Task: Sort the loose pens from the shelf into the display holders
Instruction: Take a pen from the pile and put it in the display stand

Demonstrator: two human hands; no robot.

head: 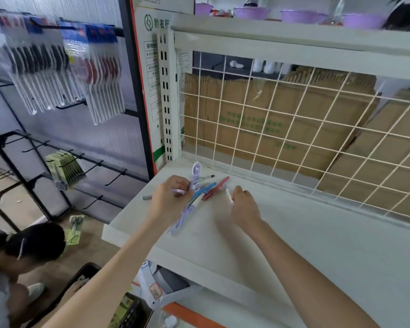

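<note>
You are facing a pale grey shelf board (294,245) backed by a white wire grid (294,129), with brown cardboard boxes (258,119) stacked behind the grid. Left of the shelf board, packaged knives (57,67) hang on a black hook rack, and a second person (21,256) crouches on the floor below its left end.

The loose pens (206,190) lie in a small heap near the shelf board's back left corner: a blue one, a red one, lilac ones and a clear one fanned together, with a grey pen (147,197) apart at the left edge.

Your left hand (168,197) sits on the heap's left side, fingers curled round a lilac pen. Your right hand (244,204), just right of the heap, pinches a white pen (229,194) between thumb and fingers.
</note>
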